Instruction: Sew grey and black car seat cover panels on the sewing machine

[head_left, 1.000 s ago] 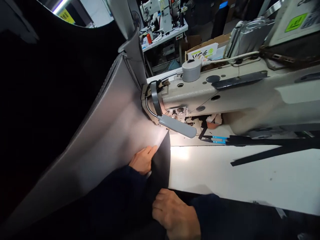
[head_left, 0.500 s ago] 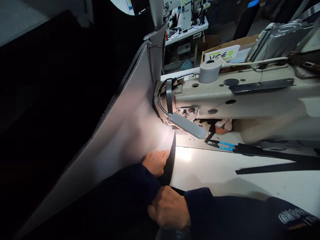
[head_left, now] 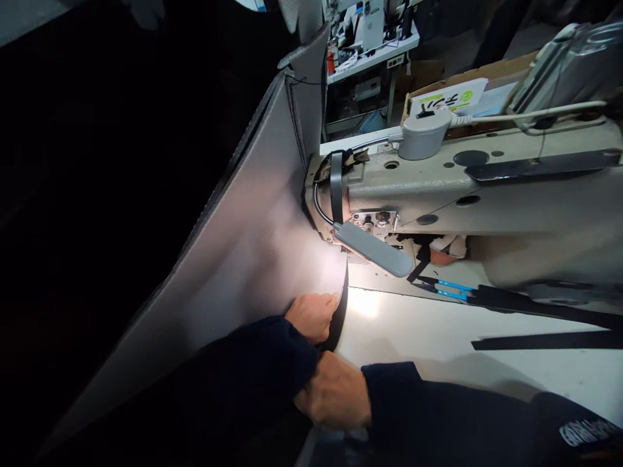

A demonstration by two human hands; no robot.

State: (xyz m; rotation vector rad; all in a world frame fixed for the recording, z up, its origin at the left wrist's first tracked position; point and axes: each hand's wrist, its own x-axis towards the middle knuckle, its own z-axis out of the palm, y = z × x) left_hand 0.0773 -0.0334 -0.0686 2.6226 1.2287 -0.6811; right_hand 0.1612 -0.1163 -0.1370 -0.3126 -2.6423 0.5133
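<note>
A large sheet of light grey mesh-like fabric point(head_left: 253, 253) rises on the left and runs to the head of a sewing machine point(head_left: 399, 191). At its lower right edge my left hand point(head_left: 312, 316) is closed, pinching the sheet. Along that edge a black strip point(head_left: 339, 318) shows between the fabric and the table. Just below, my right hand point(head_left: 337, 392) is closed in a fist near the strip's lower end. Whatever its fingers hold is hidden. A grey clip-like lamp point(head_left: 374, 250) lights the fabric beside the needle area, which is mostly covered.
Blue-handled thread snips point(head_left: 452, 289) lie on the white table point(head_left: 409, 331) beside black strips point(head_left: 545, 340). Under the machine arm sits a small reddish-brown container point(head_left: 444, 254). Behind stand a cardboard box point(head_left: 511, 68) with papers and another sewing table point(head_left: 379, 61).
The machine and table have shifted slightly right in view. My right hand has moved up, closer to my left hand, which keeps its pinch on the fabric edge.
</note>
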